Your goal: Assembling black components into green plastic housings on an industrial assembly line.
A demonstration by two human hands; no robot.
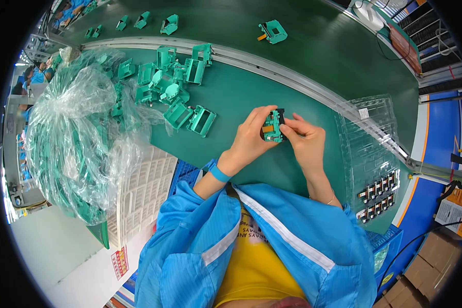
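Note:
Between my two hands, above the green work surface, is a small green plastic housing (274, 126) with a black part along its far and right side and an orange ribbon strip on its face. My left hand (251, 132) wraps round its left side, the fingers over the far edge. The thumb and fingers of my right hand (305, 137) pinch its right side at the black part. To the left lies a loose pile of empty green housings (170, 91). On the right, a clear plastic tray (364, 149) carries rows of small black parts (377, 195).
A large clear bag of green parts (82, 138) bulges at the left, beside white slatted crates (148, 192). Past a metal rail (251, 60) runs a dark green belt (313, 46) with spaced housings, one (275, 32) with an orange strip. Cardboard boxes (431, 264) stand lower right.

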